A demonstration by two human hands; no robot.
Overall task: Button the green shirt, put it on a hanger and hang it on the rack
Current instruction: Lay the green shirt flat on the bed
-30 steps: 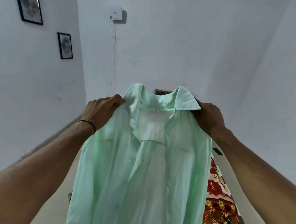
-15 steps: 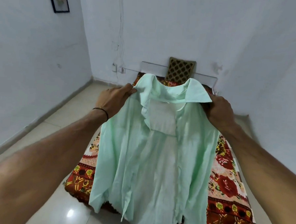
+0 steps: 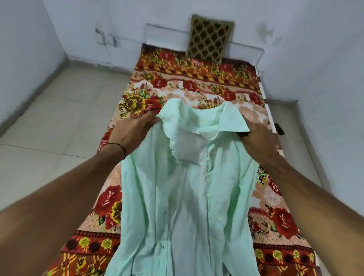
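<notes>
Green shirt (image 3: 186,191) is held up by its shoulders over the flowery bed (image 3: 200,84), front open, no buttons done. Left hand (image 3: 133,131) grips the left shoulder, right hand (image 3: 259,139) grips the right one. Next, I think, lay it flat on the bed to button it.
</notes>
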